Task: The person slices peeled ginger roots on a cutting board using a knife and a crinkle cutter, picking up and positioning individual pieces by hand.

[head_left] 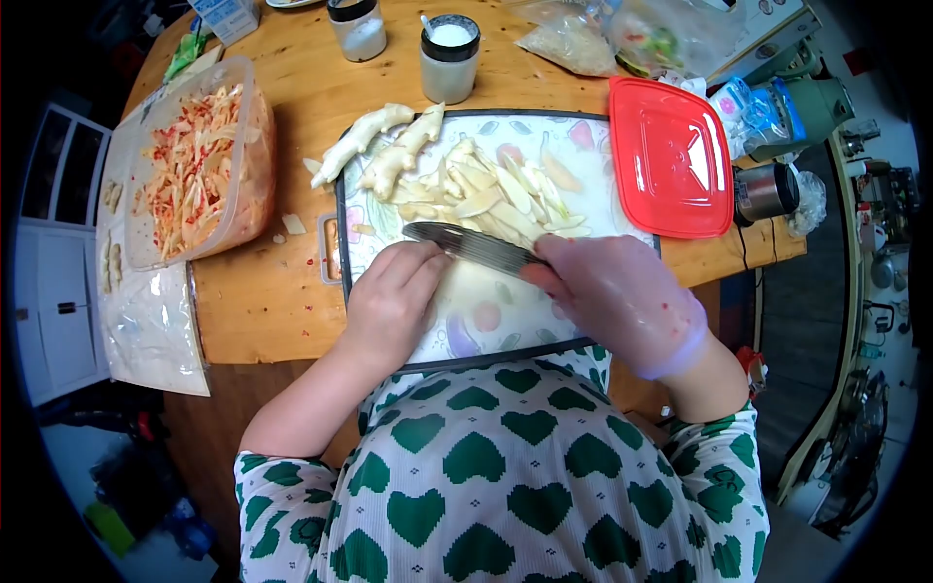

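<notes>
My right hand (622,296) grips a kitchen knife (476,249), its blade pointing left across the patterned cutting board (530,325). Beside the blade's tip, my left hand (394,296) rests on the board with its fingers curled and pressed together. Whatever is under those fingers is hidden. Just beyond the blade lies a pile of pale ginger slices (486,189). Two larger pieces of ginger root, one (364,138) over the board's far left corner and another (408,155) next to it, lie whole.
At left stands a clear plastic tub (255,146) of shredded vegetables with red seasoning. Two jars, one (450,68) larger and one (360,34) farther off, hold white grains. A red lid (671,160) overlaps the board's right side. Plastic bags (569,44) lie behind.
</notes>
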`<state>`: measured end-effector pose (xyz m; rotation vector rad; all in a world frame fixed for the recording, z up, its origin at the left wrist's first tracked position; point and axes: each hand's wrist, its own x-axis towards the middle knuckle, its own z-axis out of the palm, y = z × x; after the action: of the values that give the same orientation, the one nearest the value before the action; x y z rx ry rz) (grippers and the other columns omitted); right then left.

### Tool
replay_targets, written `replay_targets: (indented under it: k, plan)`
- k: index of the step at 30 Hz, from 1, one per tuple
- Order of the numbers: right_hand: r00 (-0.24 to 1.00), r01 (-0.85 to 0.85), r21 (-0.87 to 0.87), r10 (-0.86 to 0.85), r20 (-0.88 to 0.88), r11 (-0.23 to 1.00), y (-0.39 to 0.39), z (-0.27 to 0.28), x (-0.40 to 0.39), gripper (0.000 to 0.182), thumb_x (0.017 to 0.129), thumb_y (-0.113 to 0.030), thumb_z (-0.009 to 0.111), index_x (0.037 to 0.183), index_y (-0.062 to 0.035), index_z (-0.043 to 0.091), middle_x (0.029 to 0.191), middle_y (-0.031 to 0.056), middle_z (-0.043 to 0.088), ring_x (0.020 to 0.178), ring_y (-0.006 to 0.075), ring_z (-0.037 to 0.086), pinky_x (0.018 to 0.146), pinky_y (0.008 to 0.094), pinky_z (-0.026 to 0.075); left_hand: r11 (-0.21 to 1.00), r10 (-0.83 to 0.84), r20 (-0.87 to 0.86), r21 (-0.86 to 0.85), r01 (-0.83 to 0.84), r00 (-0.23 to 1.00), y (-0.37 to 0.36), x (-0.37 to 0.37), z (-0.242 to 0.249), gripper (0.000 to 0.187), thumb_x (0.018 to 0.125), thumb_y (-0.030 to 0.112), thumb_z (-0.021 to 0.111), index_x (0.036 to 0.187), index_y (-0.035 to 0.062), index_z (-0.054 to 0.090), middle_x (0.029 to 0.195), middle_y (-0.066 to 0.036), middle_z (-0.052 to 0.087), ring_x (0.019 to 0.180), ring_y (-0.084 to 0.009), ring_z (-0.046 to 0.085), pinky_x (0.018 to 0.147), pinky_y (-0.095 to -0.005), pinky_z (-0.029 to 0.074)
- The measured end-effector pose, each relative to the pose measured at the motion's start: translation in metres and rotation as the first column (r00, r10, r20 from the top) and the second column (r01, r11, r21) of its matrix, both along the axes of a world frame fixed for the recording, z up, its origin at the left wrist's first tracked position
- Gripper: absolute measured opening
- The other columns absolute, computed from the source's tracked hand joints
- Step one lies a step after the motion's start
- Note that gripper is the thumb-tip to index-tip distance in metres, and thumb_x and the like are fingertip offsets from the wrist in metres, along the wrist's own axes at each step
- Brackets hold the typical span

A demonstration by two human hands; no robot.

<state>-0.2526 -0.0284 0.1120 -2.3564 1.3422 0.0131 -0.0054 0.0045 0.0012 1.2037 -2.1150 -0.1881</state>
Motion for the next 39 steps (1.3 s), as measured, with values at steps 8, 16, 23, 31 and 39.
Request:
replay_targets:
  k: [8, 16, 23, 31, 39]
  plan:
    - [0.999, -0.031, -0.067, 0.033, 0.027, 0.997, -0.011, -0.025, 0.028, 0.026, 0.109, -0.033, 0.058, 0.098, -0.0100, 0.066, 0.080, 0.0116, 0.072, 0.078, 0.0342, 0.073, 0.070, 0.0468, 0.055, 0.998, -0.012, -0.044, 0.053, 0.015, 0.999, -0.001, 0.005, 0.002, 0.024, 0.077, -0.006, 0.078, 0.100, 0.0015, 0.075, 0.108, -0.014, 0.074, 0.099, -0.0342, 0.072, 0.086, -0.0415, 0.060]
    - [0.992, 0.129, 0.134, -0.126, -0.027, 0.983, -0.010, 0.004, -0.013, 0.027, 0.105, -0.034, 0.068, 0.096, -0.0081, 0.069, 0.076, 0.0159, 0.070, 0.076, 0.0408, 0.070, 0.068, 0.0484, 0.054, 0.997, -0.046, -0.082, 0.055, 0.050, 0.996, -0.004, 0.006, -0.001, 0.025, 0.073, -0.009, 0.075, 0.095, 0.0024, 0.076, 0.106, -0.011, 0.076, 0.098, -0.0324, 0.073, 0.085, -0.0393, 0.060]
    - [0.996, 0.082, 0.023, -0.081, -0.039, 0.996, 0.007, 0.007, -0.009, 0.031, 0.108, -0.035, 0.062, 0.092, -0.0077, 0.066, 0.075, 0.0193, 0.071, 0.072, 0.0430, 0.071, 0.064, 0.0517, 0.055, 0.999, -0.039, -0.048, 0.031, 0.041, 0.998, -0.002, -0.002, 0.003, 0.026, 0.073, -0.010, 0.075, 0.096, 0.0017, 0.076, 0.103, -0.012, 0.075, 0.097, -0.0323, 0.074, 0.084, -0.0391, 0.061]
    - [0.994, 0.103, 0.018, -0.103, -0.029, 0.995, 0.013, 0.015, -0.013, 0.031, 0.108, -0.033, 0.062, 0.092, -0.0070, 0.066, 0.073, 0.0196, 0.070, 0.071, 0.0429, 0.071, 0.064, 0.0520, 0.056, 1.000, -0.017, -0.050, 0.018, 0.018, 0.999, -0.003, -0.008, 0.001, 0.023, 0.077, -0.007, 0.079, 0.097, 0.0030, 0.077, 0.102, -0.011, 0.075, 0.095, -0.0306, 0.075, 0.083, -0.0385, 0.061]
    - [0.993, 0.105, 0.027, -0.104, -0.051, 0.994, 0.012, 0.017, -0.009, 0.028, 0.108, -0.030, 0.062, 0.093, -0.0064, 0.066, 0.073, 0.0192, 0.070, 0.071, 0.0427, 0.071, 0.063, 0.0518, 0.055, 1.000, -0.019, -0.034, 0.009, 0.019, 0.999, -0.004, -0.009, 0.000, 0.021, 0.077, -0.004, 0.082, 0.096, 0.0045, 0.077, 0.102, -0.010, 0.076, 0.094, -0.0299, 0.075, 0.082, -0.0376, 0.061]
